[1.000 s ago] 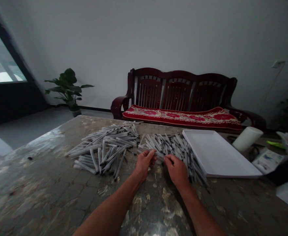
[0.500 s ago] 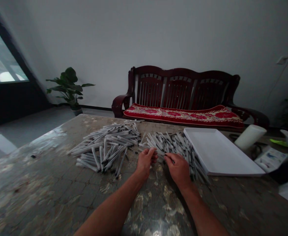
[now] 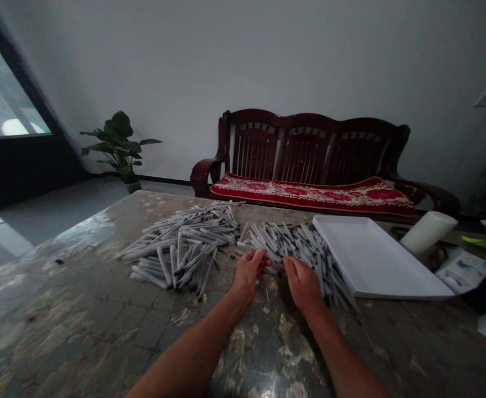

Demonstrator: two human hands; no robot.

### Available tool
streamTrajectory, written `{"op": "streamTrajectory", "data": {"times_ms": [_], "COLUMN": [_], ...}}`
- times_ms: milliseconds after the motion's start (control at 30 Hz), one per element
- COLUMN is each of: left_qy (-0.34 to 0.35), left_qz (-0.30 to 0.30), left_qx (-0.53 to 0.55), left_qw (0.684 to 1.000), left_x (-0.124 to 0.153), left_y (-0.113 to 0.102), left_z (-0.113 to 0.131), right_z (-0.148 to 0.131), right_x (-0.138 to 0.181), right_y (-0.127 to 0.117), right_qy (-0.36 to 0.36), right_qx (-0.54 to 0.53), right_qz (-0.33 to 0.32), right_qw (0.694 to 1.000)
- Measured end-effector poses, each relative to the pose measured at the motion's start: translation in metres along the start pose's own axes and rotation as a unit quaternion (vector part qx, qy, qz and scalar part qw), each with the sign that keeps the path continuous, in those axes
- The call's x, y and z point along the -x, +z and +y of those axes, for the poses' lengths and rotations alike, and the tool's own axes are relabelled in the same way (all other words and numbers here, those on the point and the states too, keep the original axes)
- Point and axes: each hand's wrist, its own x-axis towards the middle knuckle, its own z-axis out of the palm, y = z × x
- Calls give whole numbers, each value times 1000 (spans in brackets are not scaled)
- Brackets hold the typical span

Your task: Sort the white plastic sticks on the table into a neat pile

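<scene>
Dark wooden bench (image 3: 305, 148) with red patterned cushion (image 3: 311, 193), potted plant (image 3: 121, 145) to its left

Left forearm (image 3: 197, 345) and right forearm (image 3: 342, 354) extended from the bottom edge, angled inward, left hand (image 3: 248, 275) sat curled below frame centre, right hand (image 3: 304, 283) sat curled slightly rightward, hands stood just apart.

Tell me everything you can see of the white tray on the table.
The white tray is shallow and rectangular, with a flat floor and low raised walls; it looks like smooth plastic or card, I cannot tell which. It lies flat, open side up, on the patterned table, right of the right hand, which does not touch it. Pens crowd its left wall.
</scene>
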Motion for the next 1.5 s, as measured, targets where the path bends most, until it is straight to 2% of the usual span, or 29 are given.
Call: {"op": "streamTrajectory", "data": {"times_ms": [133, 333, 467, 633, 733, 833, 933, 1000, 1067, 1133, 1233, 1267, 1333, 1400, 1500], "left_qy": [9, 20, 20, -9, -23, -113, -232, -282, -299, -256, -102, -57, -11, 1, 20], "left_qz": [7, 28, 40, -57, -130, -212, -294, -336, -346, -310, -216, -203, -214, -221, -186], "left_qx": [-19, 0, 24, -80, -138, -159, -149, -127, -102, -80, -58, -56, -62, -71, -57], "left_qw": [1000, 999, 999, 995, 982, 958, 915, 890, 883, 912, 969, 976, 975, 973, 981], "left_x": [2, 0, -3, 1, 5, 9, 10, 9, 7, 6, 8, 8, 10, 10, 8], "left_y": [2, -1, -5, -6, -6, -8, -12, -16, -18, -18, -12, -11, -8, -6, -6], "left_z": [-1, -1, 0, -1, 1, 7, 14, 16, 17, 17, 16, 15, 13, 11, 7], "right_z": [0, 4, 9, 14, 16, 18, 19, 18, 16, 14, 11, 10, 8, 6, 4], "right_x": [0, 0, 0, -3, -6, -9, -9, -9, -7, -6, -4, -3, -2, -1, 0], "right_y": [1, 3, 0, -3, -5, -6, -6, -7, -9, -11, -13, -14, -14, -13, -10], "right_qy": [26, -10, -26, -15, -33, -104, -167, -182, -172, -142, -90, -74, -50, -33, -2], "right_qx": [0, 15, 57, 138, 123, 71, 37, 28, 26, 27, 22, 21, 20, 7, -71], "right_qz": [-22, 32, 41, 37, 67, 67, 13, -27, -51, -59, -80, -92, -121, -137, -137], "right_qw": [999, 999, 997, 990, 990, 990, 985, 983, 983, 988, 992, 993, 991, 990, 988]}}
